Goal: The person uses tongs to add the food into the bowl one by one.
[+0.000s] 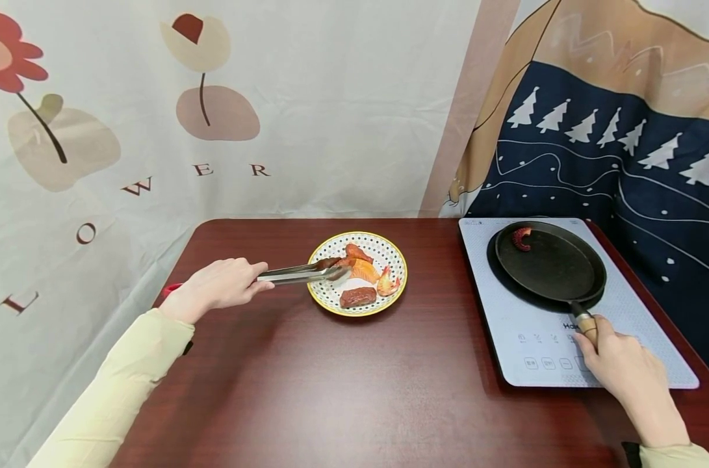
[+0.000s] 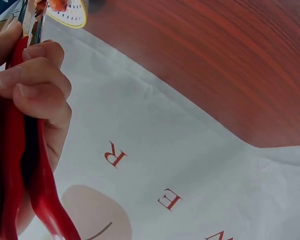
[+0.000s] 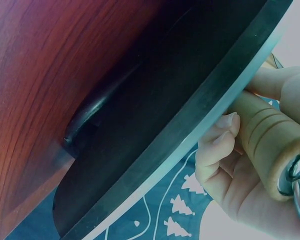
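Observation:
My left hand (image 1: pixel 222 286) grips metal tongs (image 1: pixel 290 274) by their red handles (image 2: pixel 14 165), its fingers curled round them in the left wrist view. The tips of the tongs are over a dotted plate (image 1: pixel 325 300) with a yellow rim, at an orange piece of food (image 1: pixel 362 270). Also on the plate are a browned wing-like piece (image 1: pixel 359 252), a brown meat piece (image 1: pixel 358 297) and a shrimp-like piece (image 1: pixel 387 283). With curled fingers, my right hand (image 1: pixel 626 364) holds the wooden handle (image 3: pixel 270 140) of a black frying pan (image 1: pixel 553 266). A dark red curled tentacle-like piece (image 1: pixel 521 239) lies in the pan.
Under the pan is a white induction cooktop (image 1: pixel 506 325) with touch marks along its front. Both plate and cooktop stand on a dark red wooden table (image 1: pixel 331 390). Behind the table hangs a printed cloth (image 1: pixel 331 130), with a navy tree-patterned part (image 1: pixel 565 169) at the right.

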